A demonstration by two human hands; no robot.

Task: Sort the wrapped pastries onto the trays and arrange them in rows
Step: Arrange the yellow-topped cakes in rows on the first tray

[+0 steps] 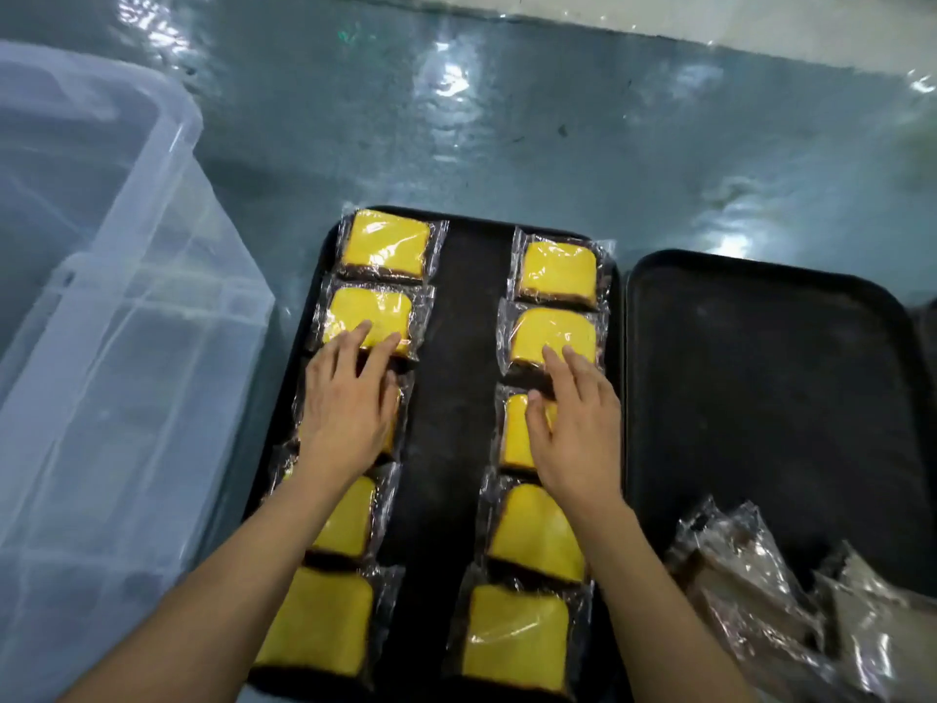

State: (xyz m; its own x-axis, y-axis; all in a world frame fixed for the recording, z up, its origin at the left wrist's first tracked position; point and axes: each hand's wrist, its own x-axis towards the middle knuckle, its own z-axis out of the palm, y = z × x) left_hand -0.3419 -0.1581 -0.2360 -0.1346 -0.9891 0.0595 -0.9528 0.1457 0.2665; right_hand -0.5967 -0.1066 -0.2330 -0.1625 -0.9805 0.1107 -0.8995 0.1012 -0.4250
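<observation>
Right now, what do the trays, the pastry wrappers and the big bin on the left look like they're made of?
Left tray and right tray: dark, matte, slightly speckled, probably coated metal or hard plastic; can't tell which. Pastry wrappers: thin clear glossy plastic film, crinkled and catching glare. Bin: translucent, frosted rigid plastic; the floor shows through its walls.

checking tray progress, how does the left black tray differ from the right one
The left tray carries two rows of yellow wrapped pastries; the right tray holds only brownish wrapped packs at its near edge. Both hands rest on the left tray's pastries, none on the right. Both trays are black with rounded corners.
</observation>
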